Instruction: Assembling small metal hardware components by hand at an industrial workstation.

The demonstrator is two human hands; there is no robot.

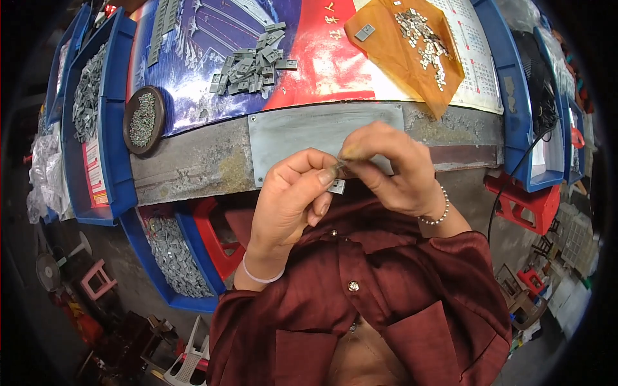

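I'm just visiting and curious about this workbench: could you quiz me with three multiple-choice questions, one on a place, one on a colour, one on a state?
1. Where does the orange sheet lie?
A. top right of the bench
B. on the floor
C. in a blue bin

2. What colour is the stool at right?
A. green
B. red
C. white

3. What are the hands doing?
A. resting flat
B. both pinching a small metal piece
C. holding a pen

A: it lies beside the calendar. B: its frame is red. B: left hand and right hand meet on it.
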